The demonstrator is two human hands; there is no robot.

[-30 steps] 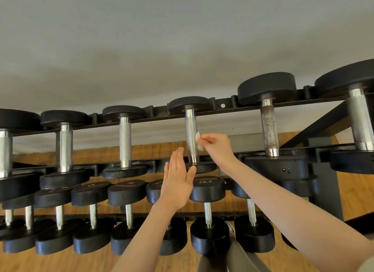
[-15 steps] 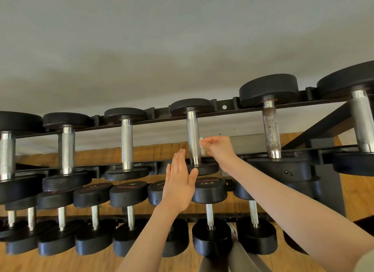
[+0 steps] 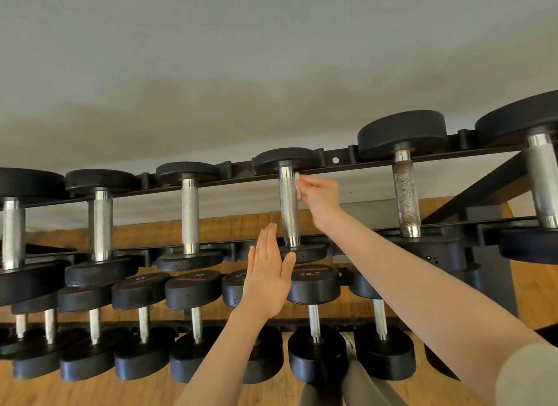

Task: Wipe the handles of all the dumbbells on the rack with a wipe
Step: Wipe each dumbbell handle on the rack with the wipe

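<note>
A black rack (image 3: 362,167) carries two rows of black dumbbells with silver handles. My right hand (image 3: 320,194) pinches a small white wipe (image 3: 298,183) against the right side of a knurled handle (image 3: 289,206) in the upper row, near its top end. My left hand (image 3: 268,272) hovers flat with straight fingers just left of that handle's lower end, holding nothing. To the right stands a rusty, speckled handle (image 3: 406,194). Shiny handles (image 3: 190,215) continue to the left.
The lower row holds smaller dumbbells, one marked 22.5 (image 3: 314,281). A wooden floor (image 3: 90,390) lies beneath the rack and a pale wall (image 3: 271,58) rises behind it. A slanted black rack strut (image 3: 483,188) runs at the right. Grey trouser legs (image 3: 356,384) show at the bottom.
My right hand with the wipe has slid from near the handle's lower end up to its top end. My left hand has stayed flat in about the same place.
</note>
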